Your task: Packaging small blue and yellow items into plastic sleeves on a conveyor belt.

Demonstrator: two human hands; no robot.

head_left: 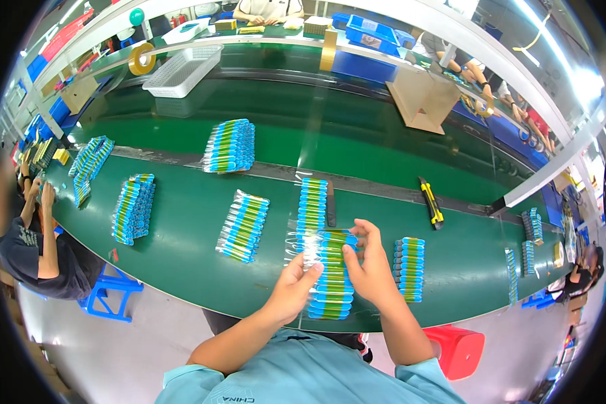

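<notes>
The left hand [295, 286] and the right hand [369, 269] both grip one flat pack of blue and green tubes [331, 276], one hand on each side. The pack sits just above the near edge of the green tabletop [182, 262], right in front of the person.

Far to the left, another person's arm [46, 229] leans on the tabletop. More packs lie in a row: one [133, 209] on the left, then one [243, 225] nearer the hands. A long pack [312, 205] lies just behind the held one. A short stack [409, 268] lies just beside the right hand. Farther back on the right lies a yellow and black utility knife [431, 202].
</notes>
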